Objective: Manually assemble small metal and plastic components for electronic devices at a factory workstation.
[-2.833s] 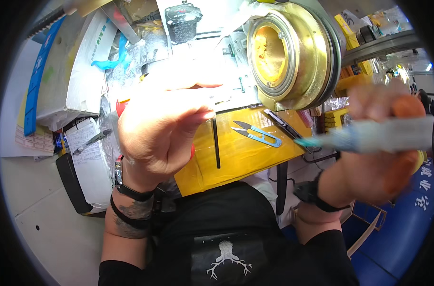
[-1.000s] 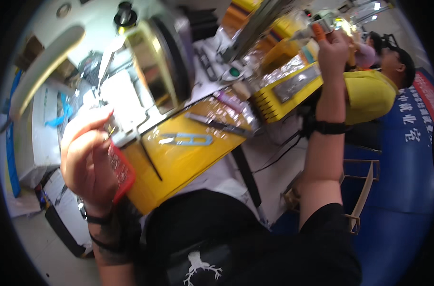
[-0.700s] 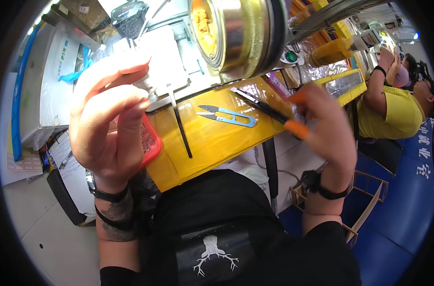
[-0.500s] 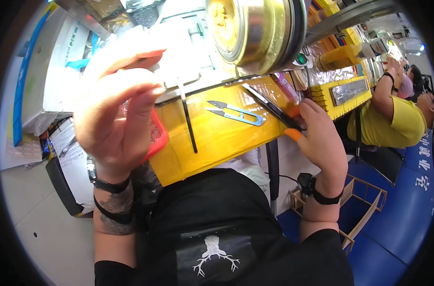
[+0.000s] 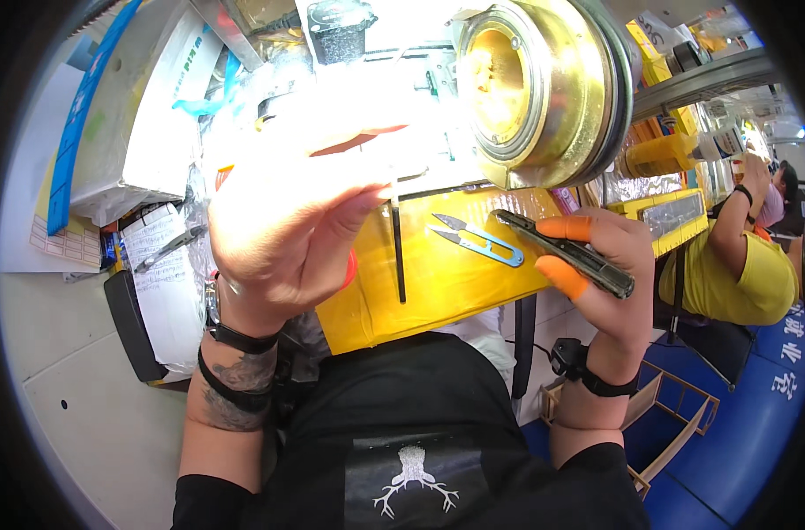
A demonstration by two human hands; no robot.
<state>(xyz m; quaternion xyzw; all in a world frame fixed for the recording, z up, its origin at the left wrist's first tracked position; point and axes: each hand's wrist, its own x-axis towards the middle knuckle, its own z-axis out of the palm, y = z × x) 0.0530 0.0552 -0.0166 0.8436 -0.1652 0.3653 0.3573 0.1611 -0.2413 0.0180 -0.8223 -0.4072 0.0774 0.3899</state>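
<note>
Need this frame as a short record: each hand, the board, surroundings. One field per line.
Left hand: raised, thumb and forefinger close together; whether it holds anything is unclear
Right hand: fingers in orange covers gripping a black knife
Board: yellow, below both hands in the picture
On board: black rod; blue snips, between rod and knife in view
Upper right: brass cylinder; yellow bottle
Nearby: a person in a yellow shirt
Lighting: strong glare around left hand
</note>
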